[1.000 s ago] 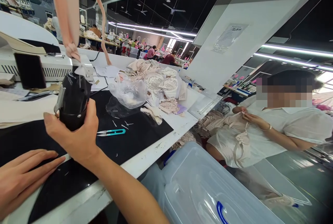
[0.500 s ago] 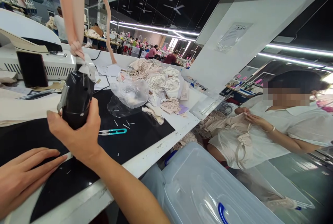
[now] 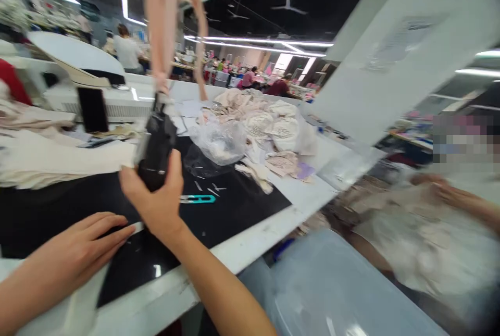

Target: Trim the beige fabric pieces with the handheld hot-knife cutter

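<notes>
My right hand (image 3: pixel 156 201) is wrapped round the lower part of a black handheld tool (image 3: pixel 157 146) that stands upright over the black mat (image 3: pixel 234 203). A pale pink garment strap (image 3: pixel 162 23) hangs from above and meets the tool's top. My left hand (image 3: pixel 72 250) lies flat with fingers stretched out on the mat near the table's front edge, holding nothing. Teal thread snips (image 3: pixel 197 199) lie on the mat just right of my right hand.
A clear plastic bag (image 3: pixel 219 140) and a pile of beige lace garments (image 3: pixel 269 122) sit behind the mat. A white machine (image 3: pixel 97 88) stands at back left, folded cream fabric (image 3: pixel 58 161) beside it. A clear bin lid (image 3: pixel 336 289) lies below the table; another seated person's hands (image 3: pixel 449 193) are at right.
The view has swung left and blurred, so everything sits further right in the picture. My right hand still grips the black tool and my left hand still rests flat.
</notes>
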The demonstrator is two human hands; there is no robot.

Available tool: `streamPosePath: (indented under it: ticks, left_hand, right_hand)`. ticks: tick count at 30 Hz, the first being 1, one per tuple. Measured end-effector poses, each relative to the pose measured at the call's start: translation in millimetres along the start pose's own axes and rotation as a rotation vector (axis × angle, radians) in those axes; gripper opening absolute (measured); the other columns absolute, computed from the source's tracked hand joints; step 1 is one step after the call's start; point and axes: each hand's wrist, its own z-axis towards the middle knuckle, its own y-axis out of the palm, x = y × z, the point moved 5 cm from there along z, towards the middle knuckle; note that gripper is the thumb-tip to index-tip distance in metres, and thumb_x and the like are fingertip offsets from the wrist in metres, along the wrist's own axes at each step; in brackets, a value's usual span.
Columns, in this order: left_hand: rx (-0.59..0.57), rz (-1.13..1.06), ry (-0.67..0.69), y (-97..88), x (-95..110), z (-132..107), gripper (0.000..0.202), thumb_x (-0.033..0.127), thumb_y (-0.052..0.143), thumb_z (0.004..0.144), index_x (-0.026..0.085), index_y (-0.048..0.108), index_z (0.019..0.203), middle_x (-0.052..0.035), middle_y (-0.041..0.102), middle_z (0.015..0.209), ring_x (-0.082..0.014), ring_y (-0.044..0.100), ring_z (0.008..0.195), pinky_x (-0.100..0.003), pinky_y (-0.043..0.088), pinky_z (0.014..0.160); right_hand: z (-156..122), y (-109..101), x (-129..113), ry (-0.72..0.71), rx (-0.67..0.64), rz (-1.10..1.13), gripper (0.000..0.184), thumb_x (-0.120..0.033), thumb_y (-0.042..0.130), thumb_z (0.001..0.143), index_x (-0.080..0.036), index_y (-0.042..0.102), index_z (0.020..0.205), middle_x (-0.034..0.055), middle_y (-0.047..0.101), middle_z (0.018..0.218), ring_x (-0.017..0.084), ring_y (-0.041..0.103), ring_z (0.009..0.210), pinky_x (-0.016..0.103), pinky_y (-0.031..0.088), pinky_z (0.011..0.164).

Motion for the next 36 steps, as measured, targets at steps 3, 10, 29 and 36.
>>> streamPosePath:
  ticks: [3, 10, 29, 36]
  left_hand:
    - [-0.09, 0.058, 0.033, -2.6, 16, 17, 0.039, 0.013, 0.045, 0.12, 0.02, 0.082, 0.129, -0.006, 0.082, 0.11, -0.0186, 0.079, 0.098, -0.027, 0.068, 0.091]
    - [-0.223, 0.112, -0.027, 9.4, 12, 22, 0.023, 0.022, 0.06, 0.119, 0.016, 0.079, 0.129, -0.0108, 0.078, 0.115, -0.024, 0.075, 0.1, -0.037, 0.068, 0.093]
    - [-0.204, 0.061, -0.064, 8.6, 9, 21, 0.021, 0.026, 0.065, 0.118, 0.019, 0.083, 0.126, -0.0097, 0.08, 0.114, -0.0231, 0.076, 0.099, -0.034, 0.066, 0.091]
    - [-0.221, 0.071, -0.055, 4.3, 12, 18, 0.021, 0.024, 0.062, 0.119, 0.019, 0.082, 0.121, -0.01, 0.082, 0.114, -0.022, 0.078, 0.099, -0.034, 0.066, 0.093]
  right_hand:
    - [4, -15, -5, -0.071, 0.092, -0.063, 0.038, -0.049, 0.088, 0.077, -0.028, 0.061, 0.093, -0.0084, 0.066, 0.068, 0.015, 0.06, 0.054, 0.028, 0.056, 0.051]
    - [18, -30, 10, -0.077, 0.121, 0.054, 0.044, -0.041, 0.099, 0.078, -0.027, 0.066, 0.105, -0.006, 0.074, 0.081, 0.016, 0.066, 0.057, 0.033, 0.061, 0.057]
    - [13, -24, 3, -0.13, 0.058, 0.038, 0.031, -0.037, 0.094, 0.084, -0.027, 0.07, 0.101, -0.0054, 0.073, 0.078, 0.017, 0.067, 0.054, 0.035, 0.062, 0.057]
    - [13, -23, 3, -0.145, 0.057, 0.038, 0.034, -0.037, 0.095, 0.083, -0.028, 0.07, 0.102, -0.0058, 0.074, 0.077, 0.018, 0.068, 0.054, 0.035, 0.062, 0.056]
